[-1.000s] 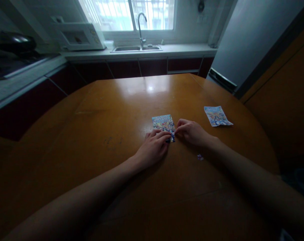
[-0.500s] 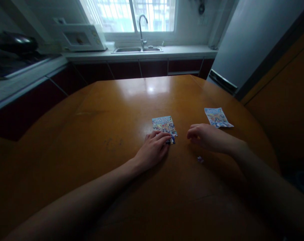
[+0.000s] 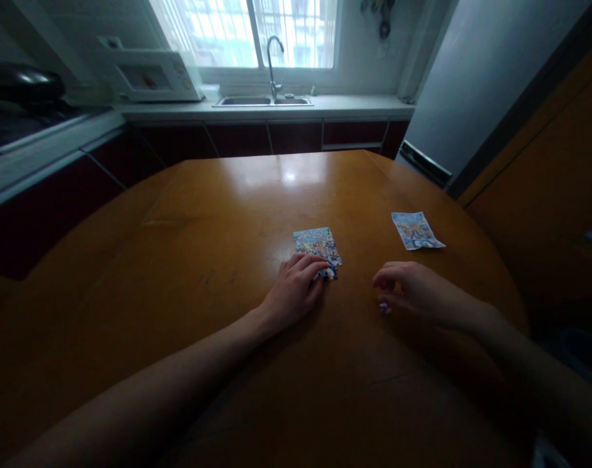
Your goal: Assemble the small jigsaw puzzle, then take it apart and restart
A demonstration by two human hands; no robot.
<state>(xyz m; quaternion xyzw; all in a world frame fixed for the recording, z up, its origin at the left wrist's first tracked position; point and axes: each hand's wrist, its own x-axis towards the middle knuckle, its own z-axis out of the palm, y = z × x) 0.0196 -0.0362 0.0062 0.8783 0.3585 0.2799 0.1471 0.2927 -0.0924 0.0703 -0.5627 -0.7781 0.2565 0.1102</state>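
Note:
A colourful, partly assembled jigsaw puzzle [image 3: 319, 242] lies on the wooden table. My left hand [image 3: 296, 281] rests over its lower left part, fingers stretched across the near edge and hiding some of it. Dark blue and white pieces show beside the fingertips. To the right, my right hand [image 3: 404, 286] hovers just above the table with bent fingers and a gap between thumb and forefinger; nothing shows in that gap. Right below its thumb is a small cluster of loose puzzle pieces [image 3: 384, 309].
A creased printed picture sheet [image 3: 417, 231] lies beyond my right hand. The table [image 3: 179, 260] has a rounded edge. Behind it are a counter with a sink [image 3: 244, 101], a tap and a microwave [image 3: 152, 77], and a refrigerator [image 3: 491, 78] at the right.
My right hand has come down and nearer to me, closer to the loose pieces. The left hand stays on the puzzle. The camera view has shifted slightly.

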